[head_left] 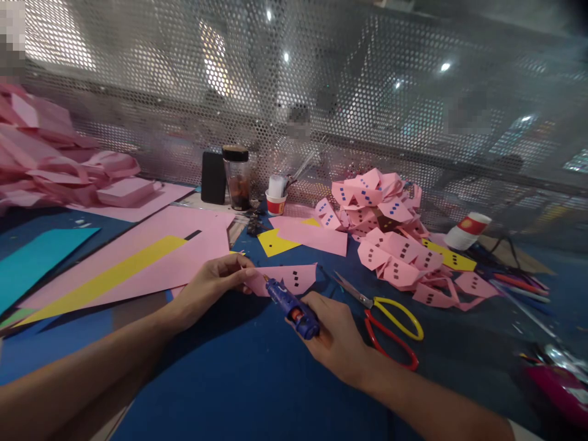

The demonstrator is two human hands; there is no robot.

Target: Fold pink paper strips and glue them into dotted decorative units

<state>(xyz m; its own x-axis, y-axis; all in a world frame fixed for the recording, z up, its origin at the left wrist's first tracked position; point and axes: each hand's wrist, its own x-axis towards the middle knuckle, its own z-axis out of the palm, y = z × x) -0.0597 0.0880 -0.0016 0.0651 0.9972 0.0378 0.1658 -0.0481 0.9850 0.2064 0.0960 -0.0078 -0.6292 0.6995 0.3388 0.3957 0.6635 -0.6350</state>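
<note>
My left hand (225,277) pinches the left end of a pink paper piece (307,277) marked with small dark squares. In my right hand (337,334) is a blue glue gun (291,309), its tip at the paper close to my left fingers. Whether the tip touches the paper, I cannot tell. Just right of my right hand lie scissors (367,300) with one yellow and one red handle, blades apart. Beyond them is a heap of folded pink paper pieces (395,254) with dark and blue squares.
Pink sheets (151,260) and a teal sheet (41,257) cover the left side, below a pink paper pile (50,153). A lidded jar (237,180), a black phone-like slab (214,177) and paper cups (467,231) stand before a perforated metal screen (294,79).
</note>
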